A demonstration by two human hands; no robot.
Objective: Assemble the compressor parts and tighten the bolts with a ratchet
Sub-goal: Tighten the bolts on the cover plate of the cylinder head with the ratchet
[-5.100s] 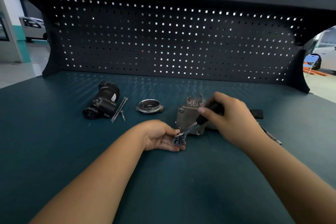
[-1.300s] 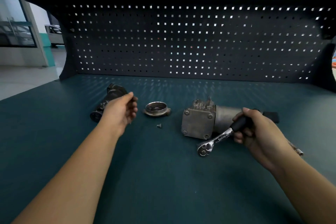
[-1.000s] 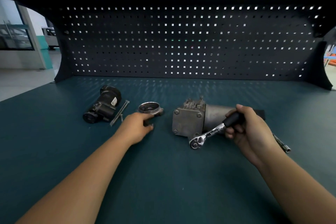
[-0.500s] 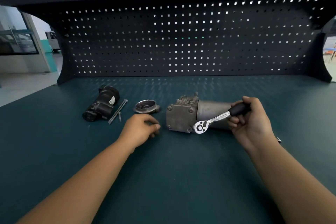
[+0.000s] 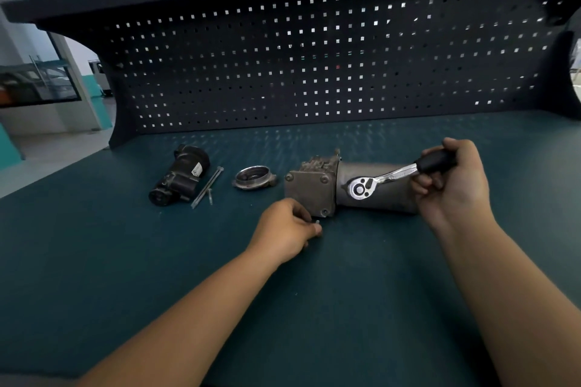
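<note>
Right hand (image 5: 456,188) grips the chrome, black-handled ratchet (image 5: 360,189) above the grey compressor (image 5: 309,195); left hand (image 5: 283,229) pinches a small bolt (image 5: 317,223).

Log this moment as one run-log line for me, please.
left hand: pinches small bolt beside end plate of compressor housing | right hand: grips ratchet by handle, head over housing body | bolt: not yet seated

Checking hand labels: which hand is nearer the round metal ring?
Left. The left hand, pinching a small bolt, is close, front-right of the ring; the right hand, gripping the ratchet, is beyond the housing.
</note>
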